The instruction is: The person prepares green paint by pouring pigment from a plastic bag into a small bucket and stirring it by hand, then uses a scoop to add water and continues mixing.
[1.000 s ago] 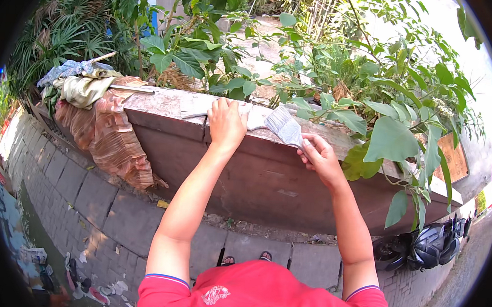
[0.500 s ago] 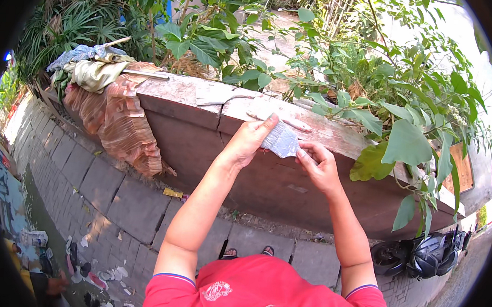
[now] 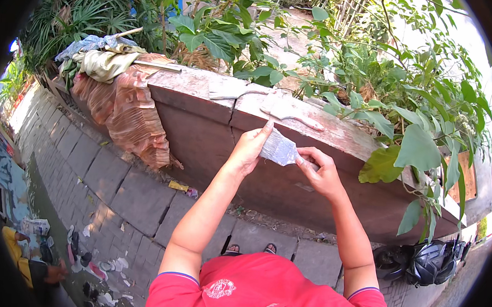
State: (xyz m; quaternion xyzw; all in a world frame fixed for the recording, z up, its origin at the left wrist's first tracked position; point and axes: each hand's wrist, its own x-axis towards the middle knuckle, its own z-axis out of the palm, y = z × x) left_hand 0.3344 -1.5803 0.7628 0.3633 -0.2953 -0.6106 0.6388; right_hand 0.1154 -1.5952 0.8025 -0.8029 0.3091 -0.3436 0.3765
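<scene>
A wide, flat paintbrush (image 3: pixel 279 148), its bristles and metal band smeared grey-white, is held out in front of me over the wall's near side. My right hand (image 3: pixel 318 166) pinches its handle, which is mostly hidden by the fingers. At the bristle end, my left hand (image 3: pixel 250 148) is closed with its thumb up along the bristle tips; its other fingers are partly out of sight behind the brush. Just beyond, a second paintbrush (image 3: pixel 279 108) lies flat on the wall top (image 3: pixel 190 83). A third paintbrush (image 3: pixel 229 90) lies to its left.
Cloths and a stick (image 3: pixel 157 67) rest on the wall's left end, with a brown crumpled sheet (image 3: pixel 128 115) draped down its face. Leafy plants (image 3: pixel 416 144) overhang the right. A motorcycle (image 3: pixel 428 263) stands lower right. Another person's hand (image 3: pixel 57 271) shows lower left, near litter.
The scene has shifted slightly right and down in view, and the brushes on the wall show more fully. The held paintbrush has tilted a little; both hands stay on it.
</scene>
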